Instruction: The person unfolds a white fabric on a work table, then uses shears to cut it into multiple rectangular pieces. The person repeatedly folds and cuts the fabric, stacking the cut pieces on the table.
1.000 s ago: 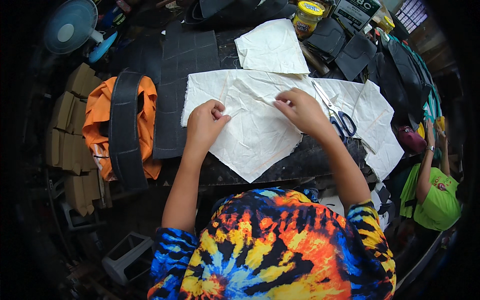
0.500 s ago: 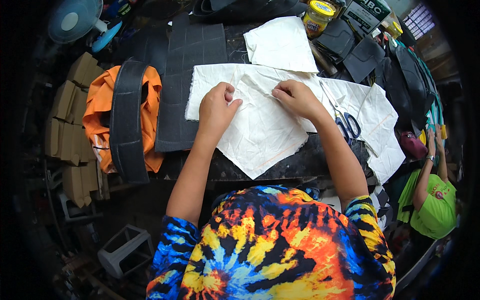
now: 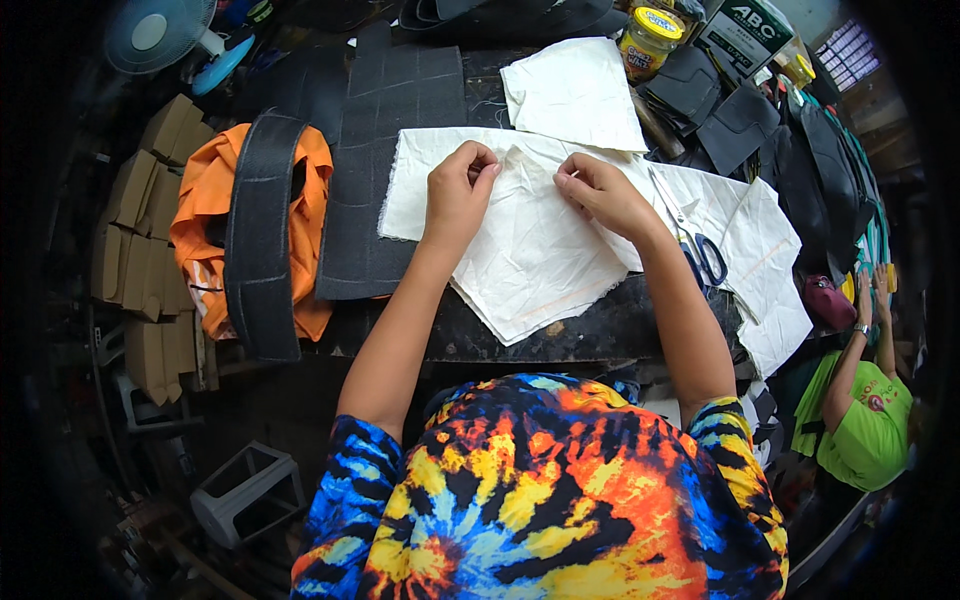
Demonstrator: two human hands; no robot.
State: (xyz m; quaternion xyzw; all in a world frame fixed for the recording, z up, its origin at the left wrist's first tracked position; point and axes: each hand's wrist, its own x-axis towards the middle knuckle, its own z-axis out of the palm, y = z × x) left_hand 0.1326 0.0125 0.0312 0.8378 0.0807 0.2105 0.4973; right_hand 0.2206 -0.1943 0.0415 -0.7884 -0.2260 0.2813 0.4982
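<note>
A: Where do your hands sit?

B: Your left hand [image 3: 462,192] and right hand [image 3: 598,190] both rest on the cream cloth piece [image 3: 520,240] in the middle of the frame. The left fingers [image 3: 484,165] are curled tight, pinching the cloth near its upper edge; the right fingers [image 3: 570,175] pinch the same edge just beside them, with a small gap between the two hands.

A: What packages do you see?

B: At the upper right stands a jar with a yellow lid [image 3: 648,40], and just right of it a dark green box with white lettering [image 3: 745,30]. Down the left edge runs a stack of plain brown cartons [image 3: 135,240].

A: And the edges, the free room?

B: The cloth's lower corner reaches near the front edge of the dark bench [image 3: 600,335]. Left of the cloth lies a dark quilted panel [image 3: 395,150], then a dark strap over orange fabric [image 3: 265,230]. Blue-handled scissors [image 3: 695,240] lie just right of your right forearm on more cream cloth. A second cream piece [image 3: 570,95] sits above your hands. Bare bench shows only along the front strip.
</note>
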